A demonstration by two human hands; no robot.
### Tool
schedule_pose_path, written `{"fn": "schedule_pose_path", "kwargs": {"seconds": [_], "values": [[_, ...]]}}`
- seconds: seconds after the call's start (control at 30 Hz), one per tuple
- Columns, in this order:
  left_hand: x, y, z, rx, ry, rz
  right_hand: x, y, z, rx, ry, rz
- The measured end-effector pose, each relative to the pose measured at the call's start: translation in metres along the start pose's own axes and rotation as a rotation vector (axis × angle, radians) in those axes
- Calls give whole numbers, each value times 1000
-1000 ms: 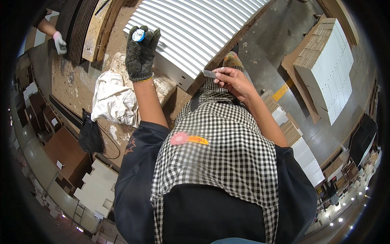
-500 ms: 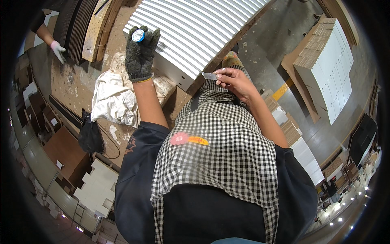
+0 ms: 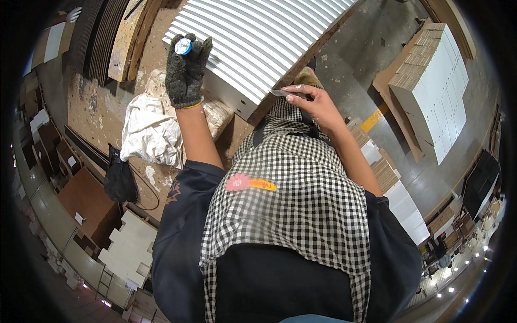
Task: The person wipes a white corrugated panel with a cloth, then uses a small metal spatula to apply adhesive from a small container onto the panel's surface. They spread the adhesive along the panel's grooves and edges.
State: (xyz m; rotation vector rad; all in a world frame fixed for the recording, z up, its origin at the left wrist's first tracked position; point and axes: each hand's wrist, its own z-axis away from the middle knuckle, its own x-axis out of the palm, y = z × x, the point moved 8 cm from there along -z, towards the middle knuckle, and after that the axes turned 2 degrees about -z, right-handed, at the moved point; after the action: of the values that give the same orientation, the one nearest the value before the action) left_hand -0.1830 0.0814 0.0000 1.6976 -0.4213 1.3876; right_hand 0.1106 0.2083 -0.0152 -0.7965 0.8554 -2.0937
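Note:
My left hand [image 3: 186, 78] wears a dark grey knit glove and is raised beside the white stack. It holds a small blue cap [image 3: 183, 47] filled with a white paste at its fingertips. My bare right hand [image 3: 316, 105] pinches a small thin metal scraper [image 3: 280, 92] between thumb and fingers, near the front corner of the stack. White smears mark the right fingertips. The stack of white ribbed panels [image 3: 258, 32] lies ahead, with small dark holes in its near side face.
A crumpled white cloth [image 3: 151, 132] lies on the stained workbench [image 3: 91, 107] at left, above a black bag [image 3: 119, 177]. Dark boards [image 3: 101, 43] stand at far left, where another person's gloved hand [image 3: 74, 14] shows. More white panels [image 3: 433, 91] are stacked at right.
My right hand has turned the scraper, which now shows edge-on and lies slightly higher. The other person's gloved hand has moved up and away. My left hand stays still.

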Motion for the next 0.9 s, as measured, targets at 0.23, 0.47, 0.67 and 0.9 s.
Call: {"fn": "schedule_pose_path", "kwargs": {"seconds": [0.23, 0.47, 0.67, 0.9], "values": [[3, -1, -1, -3, -13, 21, 2, 2, 0, 36, -11, 47], [2, -1, -1, 1, -9, 20, 1, 5, 2, 41, -3, -26], [5, -1, -2, 10, -17, 1, 2, 9, -2, 39, -7, -51], [1, -1, -2, 4, 2, 9, 3, 13, -4, 71, -13, -19]]}}
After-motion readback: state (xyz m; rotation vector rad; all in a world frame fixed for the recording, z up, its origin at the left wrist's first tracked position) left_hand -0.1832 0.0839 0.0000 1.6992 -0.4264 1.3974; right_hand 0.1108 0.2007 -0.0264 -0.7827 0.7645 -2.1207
